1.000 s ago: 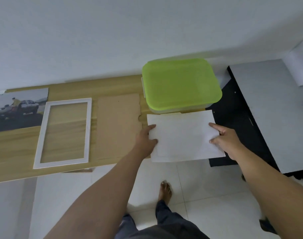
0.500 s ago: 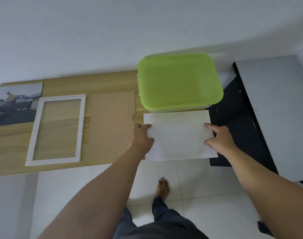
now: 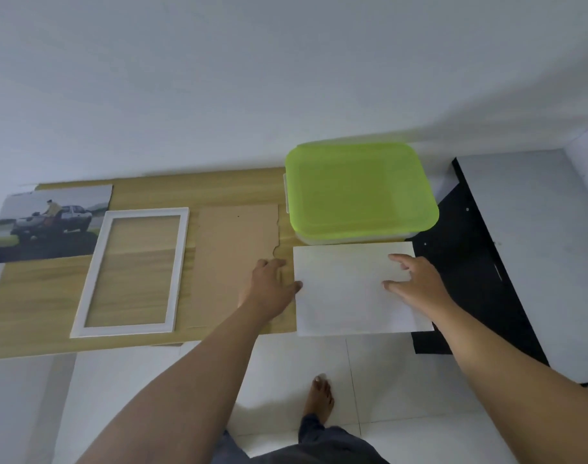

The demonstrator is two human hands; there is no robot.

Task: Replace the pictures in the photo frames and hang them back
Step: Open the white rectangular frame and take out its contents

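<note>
Table (image 3: 35,313) is standing against a white wall (image 3: 286,78), over tiled floor (image 3: 118,380). Lying on it, left to right:
- photo (image 3: 48,222), being cut off at the picture's edge
- frame (image 3: 132,272)
- board (image 3: 232,262)
- sheet (image 3: 346,296), blank side showing, overhanging the near edge before a green-lidded box (image 3: 359,189)

Left hand (image 3: 269,286) is touching the sheet's left edge, fingers loose. Right hand (image 3: 416,283) is resting on it, fingers straight. The lid is hiding the box's contents.

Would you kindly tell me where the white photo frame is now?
Head view, left of centre: the white frame lies flat on the wooden table between the truck photo and the brown backing board.

Truck photo (image 3: 48,226) partly off-frame, left.
</note>
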